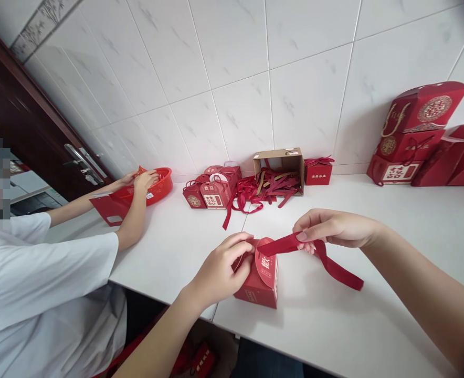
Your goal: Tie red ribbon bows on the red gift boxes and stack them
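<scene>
A small red gift box (257, 291) with a rounded top flap and pale lettering stands upright on the white table in front of me. My left hand (232, 262) is closed on the upper left side of this box, fingers curled at its top; what lies under the fingertips is partly hidden. From the flap a dark red ribbon (281, 244) runs to the right, drawn fairly straight. My right hand (326, 228) pinches it between thumb and fingers, above the table and right of the box. The ribbon's loose end hangs down past the fingers towards the tabletop.
Behind, an open cardboard box (279, 155) lies with ribbons spilling out, between finished-looking red boxes (216, 195) and a smaller red box (318, 172). Larger red boxes (413, 121) are stacked at right. At left, a co-worker's hands (145, 180) reach into a red basket (163, 191).
</scene>
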### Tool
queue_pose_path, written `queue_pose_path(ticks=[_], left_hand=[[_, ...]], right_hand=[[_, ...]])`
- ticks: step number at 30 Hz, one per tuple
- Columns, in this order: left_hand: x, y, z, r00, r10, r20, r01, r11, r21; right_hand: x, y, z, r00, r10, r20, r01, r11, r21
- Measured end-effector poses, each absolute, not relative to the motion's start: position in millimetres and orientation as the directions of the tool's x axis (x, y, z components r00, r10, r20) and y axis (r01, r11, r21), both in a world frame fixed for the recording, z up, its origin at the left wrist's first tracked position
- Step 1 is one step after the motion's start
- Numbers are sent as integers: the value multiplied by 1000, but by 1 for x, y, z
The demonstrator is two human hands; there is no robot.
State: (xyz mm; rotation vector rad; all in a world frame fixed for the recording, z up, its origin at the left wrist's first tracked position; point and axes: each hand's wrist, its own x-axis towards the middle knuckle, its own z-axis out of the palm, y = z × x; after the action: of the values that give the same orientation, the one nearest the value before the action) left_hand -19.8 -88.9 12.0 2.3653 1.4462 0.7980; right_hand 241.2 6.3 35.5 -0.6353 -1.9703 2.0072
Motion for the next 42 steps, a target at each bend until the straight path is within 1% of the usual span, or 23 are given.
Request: queue_pose_path(ticks=[9,19,22,25,28,31,35,39,42], left_hand=[[-21,-89,9,365,872,325,730,-485,481],[-19,-91,10,368,867,334,742,-491,456],[-19,-92,11,360,863,354,745,-494,449],[-19,-92,12,356,872,337,765,-479,431],[-19,-94,14,344,876,339,791,-465,398],[-18,-95,15,333,860,386,808,-471,352],[-15,-95,14,326,813,482,819,-498,286],[-12,-94,14,320,732,601,820,-532,212],[-10,-93,12,332,677,657,812,-559,166]], right_hand=[[247,20,20,-877,454,-154,119,-106,-987],[236,9,24,-876,451,-173,142,-101,-985],[234,5,27,-868,457,-195,193,-51,-980],[236,4,31,-833,506,-224,276,29,-961],[239,5,33,-793,550,-262,354,67,-933],[241,4,35,-794,535,-288,398,100,-912],[238,-1,37,-804,537,-258,377,124,-918],[233,-5,40,-787,576,-220,324,83,-942],[233,-6,40,-774,596,-214,304,53,-951]])
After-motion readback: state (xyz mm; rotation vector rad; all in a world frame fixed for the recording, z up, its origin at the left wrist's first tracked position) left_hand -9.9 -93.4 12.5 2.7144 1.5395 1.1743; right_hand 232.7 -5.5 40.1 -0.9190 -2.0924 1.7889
